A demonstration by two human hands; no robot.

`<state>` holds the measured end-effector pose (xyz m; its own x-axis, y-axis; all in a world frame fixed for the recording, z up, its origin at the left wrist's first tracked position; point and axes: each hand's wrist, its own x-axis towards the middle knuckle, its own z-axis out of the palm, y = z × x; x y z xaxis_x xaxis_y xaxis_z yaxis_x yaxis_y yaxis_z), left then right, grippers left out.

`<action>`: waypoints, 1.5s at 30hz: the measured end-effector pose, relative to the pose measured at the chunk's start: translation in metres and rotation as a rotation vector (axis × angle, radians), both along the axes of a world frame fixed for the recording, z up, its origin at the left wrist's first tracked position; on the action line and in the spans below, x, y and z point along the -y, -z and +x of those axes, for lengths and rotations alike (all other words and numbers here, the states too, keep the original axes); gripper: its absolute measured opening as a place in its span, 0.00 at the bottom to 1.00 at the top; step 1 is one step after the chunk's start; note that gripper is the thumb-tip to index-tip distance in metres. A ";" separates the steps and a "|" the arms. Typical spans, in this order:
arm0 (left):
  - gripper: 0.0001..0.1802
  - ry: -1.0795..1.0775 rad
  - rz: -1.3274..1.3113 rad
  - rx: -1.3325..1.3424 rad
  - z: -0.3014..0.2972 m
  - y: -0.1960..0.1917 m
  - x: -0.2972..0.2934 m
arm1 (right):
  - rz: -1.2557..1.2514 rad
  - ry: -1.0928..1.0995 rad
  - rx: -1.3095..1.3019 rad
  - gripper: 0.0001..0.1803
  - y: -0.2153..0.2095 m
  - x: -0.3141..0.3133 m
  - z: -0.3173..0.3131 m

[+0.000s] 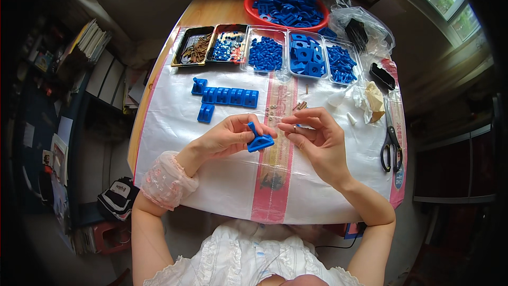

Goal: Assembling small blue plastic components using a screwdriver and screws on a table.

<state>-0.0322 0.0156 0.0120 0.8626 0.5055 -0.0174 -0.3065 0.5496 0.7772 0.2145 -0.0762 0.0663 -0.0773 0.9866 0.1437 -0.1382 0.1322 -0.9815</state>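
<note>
My left hand [233, 135] pinches a blue plastic bracket-like part [261, 142] above the middle of the table, its arm-like piece sticking up between thumb and fingers. Just right of it, my right hand [321, 145] has thumb and fingers drawn together. Something small and shiny shows at those fingertips, too small to name. Beyond the left hand stands a row of similar blue parts [230, 96], with one blue part [205, 113] nearer me and another blue part [199, 86] behind the row's left end. Small metal nuts [273, 108] and brass-coloured pins [300, 106] lie past my fingers.
Along the back are a tray of brass-coloured pins [186, 59], a tray of small hardware [213, 57] and clear trays of blue pieces [266, 67]. A red basin [250, 9] of blue parts stands behind. Black scissors [390, 145] and crumpled paper [374, 101] lie at the right.
</note>
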 end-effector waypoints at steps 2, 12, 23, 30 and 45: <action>0.09 0.024 -0.004 0.041 0.000 0.004 -0.001 | 0.013 0.001 0.013 0.14 0.001 0.000 0.001; 0.08 0.059 0.014 0.010 0.001 0.000 0.002 | 0.093 -0.014 0.265 0.09 0.000 0.009 0.002; 0.09 0.053 0.071 0.043 0.007 0.012 0.006 | 0.523 0.107 0.589 0.09 0.005 0.013 -0.007; 0.10 0.029 0.033 0.003 0.011 0.010 0.007 | 0.521 0.085 0.589 0.09 0.010 0.013 -0.008; 0.12 0.031 0.060 0.022 0.014 0.018 0.012 | 0.491 0.019 0.597 0.11 0.013 0.015 -0.011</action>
